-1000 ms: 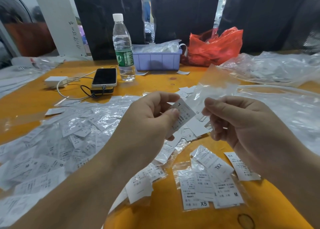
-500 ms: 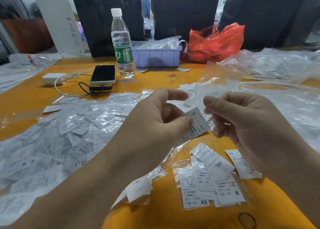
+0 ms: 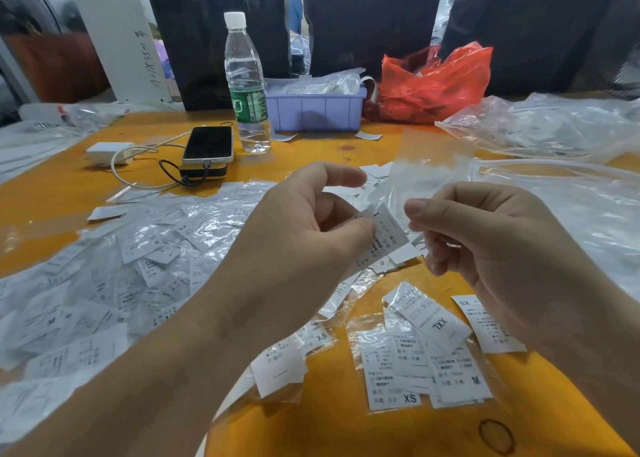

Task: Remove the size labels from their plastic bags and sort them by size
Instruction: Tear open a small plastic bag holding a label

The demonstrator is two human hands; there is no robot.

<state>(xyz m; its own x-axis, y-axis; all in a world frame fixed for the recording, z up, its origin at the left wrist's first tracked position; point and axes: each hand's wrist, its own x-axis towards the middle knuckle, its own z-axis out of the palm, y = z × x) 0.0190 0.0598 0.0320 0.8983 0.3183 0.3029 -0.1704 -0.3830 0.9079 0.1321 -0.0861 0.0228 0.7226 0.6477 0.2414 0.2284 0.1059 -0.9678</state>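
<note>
My left hand (image 3: 304, 228) pinches a white size label (image 3: 389, 235) marked L between thumb and fingers, above the orange table. My right hand (image 3: 485, 242) pinches a small clear plastic bag (image 3: 426, 172) that stands up behind the label. Under my hands lie bagged labels: an XXL one (image 3: 433, 321), an M one (image 3: 464, 373), an XS one (image 3: 388, 380) and another XS label (image 3: 485, 325) at the right. A wide heap of bagged labels (image 3: 104, 283) covers the table's left side.
At the back stand a water bottle (image 3: 246, 86), a purple bin (image 3: 315, 108) and a red plastic bag (image 3: 436, 82). A phone (image 3: 208, 144) lies on a power bank with a white charger (image 3: 109, 152) beside it. Large clear bags (image 3: 554, 127) fill the right. A rubber band (image 3: 496, 436) lies near the front edge.
My left hand has drawn the L label down and out of the bag's mouth, away from my right hand. The right hand keeps hold of the clear bag.
</note>
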